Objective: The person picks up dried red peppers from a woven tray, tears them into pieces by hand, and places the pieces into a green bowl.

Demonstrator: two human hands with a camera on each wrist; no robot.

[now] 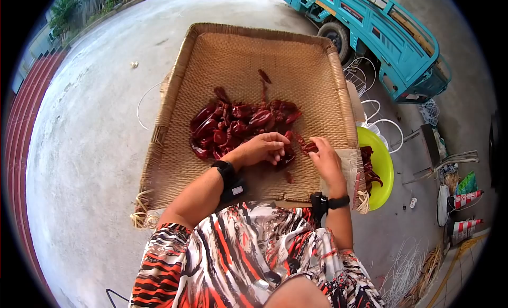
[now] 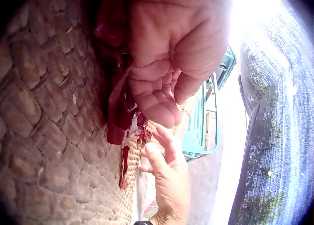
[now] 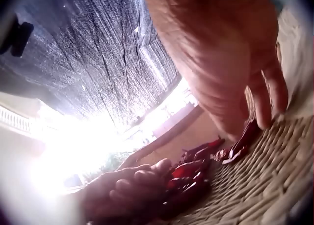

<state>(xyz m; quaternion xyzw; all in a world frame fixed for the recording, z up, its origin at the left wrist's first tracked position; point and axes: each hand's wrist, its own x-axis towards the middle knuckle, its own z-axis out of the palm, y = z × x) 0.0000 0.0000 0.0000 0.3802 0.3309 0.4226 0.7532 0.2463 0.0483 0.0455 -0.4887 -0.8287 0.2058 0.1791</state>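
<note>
Dark red dried peppers (image 1: 241, 120) lie heaped in the woven tray (image 1: 233, 48). At the near right side of the heap is my left hand (image 1: 263, 149), its fingers loosely curled, with nothing showing between them in the left wrist view. A dark red pepper (image 2: 117, 119) lies close beside those fingers. My right hand (image 1: 326, 161) is to the right, over the tray's near right part, and pinches a wrinkled dried pepper (image 3: 244, 140) between thumb and fingers. The two hands face each other, a short gap apart.
A yellow-green basin (image 1: 383, 183) with more red peppers stands at the tray's right side. Looped white tubing (image 1: 394, 133) and a turquoise cargo vehicle (image 1: 370, 32) are beyond it. Red-and-white posts (image 1: 465, 199) lie at the far right. Red steps (image 1: 32, 133) run along the left.
</note>
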